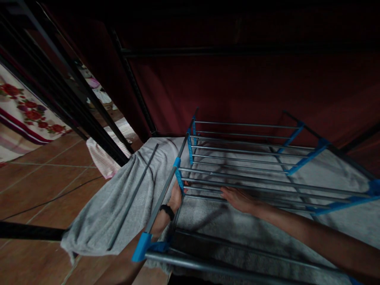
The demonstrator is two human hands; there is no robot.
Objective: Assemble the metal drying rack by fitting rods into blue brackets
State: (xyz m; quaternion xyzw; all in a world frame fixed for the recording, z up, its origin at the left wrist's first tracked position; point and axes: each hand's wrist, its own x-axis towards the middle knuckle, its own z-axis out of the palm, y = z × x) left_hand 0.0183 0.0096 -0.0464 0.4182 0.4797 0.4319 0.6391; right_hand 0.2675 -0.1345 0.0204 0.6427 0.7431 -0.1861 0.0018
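A rack of grey metal tubes (267, 177) and blue plastic connectors lies on a grey blanket (204, 217). My left hand (176, 196), with a black band on the wrist, reaches under the near side tube. Its fingers close around a blue connector (179, 180) at the ends of the cross tubes. To its right, my right hand (239, 200) is at the lower cross tubes of that same tier, its fingers pressed together on a thin tube (204, 189). The right fingertips are partly hidden. A blue corner piece (141, 247) joins the thicker tubes closest to me.
One loose grey tube (133, 196) lies on the blanket at the left. Black metal posts (101, 134) stand beyond it, with a dark red panel (237, 87) behind the rack. A black cable (53, 198) crosses the tiled floor (32, 178). Floral fabric (29, 109) hangs at far left.
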